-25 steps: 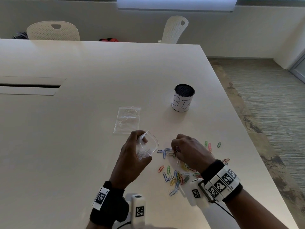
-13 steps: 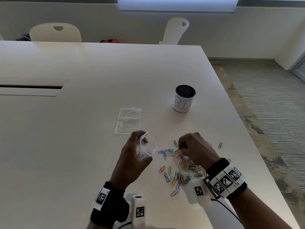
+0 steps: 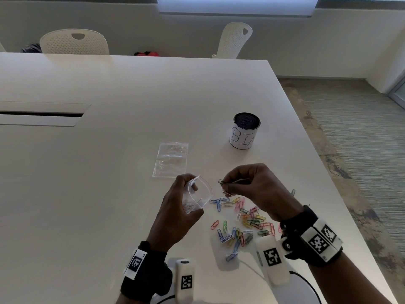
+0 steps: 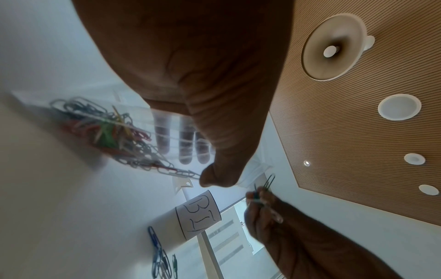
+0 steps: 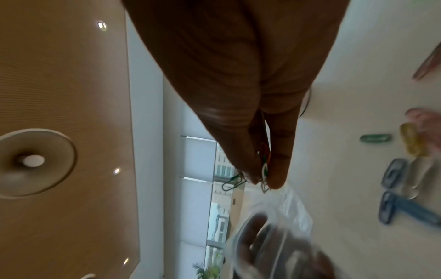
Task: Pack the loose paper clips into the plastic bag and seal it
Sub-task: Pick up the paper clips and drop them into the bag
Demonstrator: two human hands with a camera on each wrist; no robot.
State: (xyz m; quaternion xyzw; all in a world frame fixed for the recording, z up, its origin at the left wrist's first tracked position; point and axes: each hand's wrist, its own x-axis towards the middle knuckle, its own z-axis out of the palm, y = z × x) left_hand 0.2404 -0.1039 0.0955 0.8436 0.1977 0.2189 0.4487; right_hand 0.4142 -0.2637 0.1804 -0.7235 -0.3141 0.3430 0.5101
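Note:
My left hand holds a small clear plastic bag above the table with its mouth open toward the right. The left wrist view shows several clips inside the bag. My right hand is lifted just right of the bag's mouth and pinches a few paper clips between thumb and fingers; the pinched clips show in the right wrist view. A loose pile of coloured paper clips lies on the white table under and behind my right hand.
A second clear bag lies flat on the table beyond my hands. A black mesh cup with a white "BIN" label stands to the far right. The table's right edge runs near the clips. Two white chairs stand at the far side.
My right hand rose from the clip pile with a few clips pinched and moved up and left toward the bag's mouth. The left hand kept the bag still.

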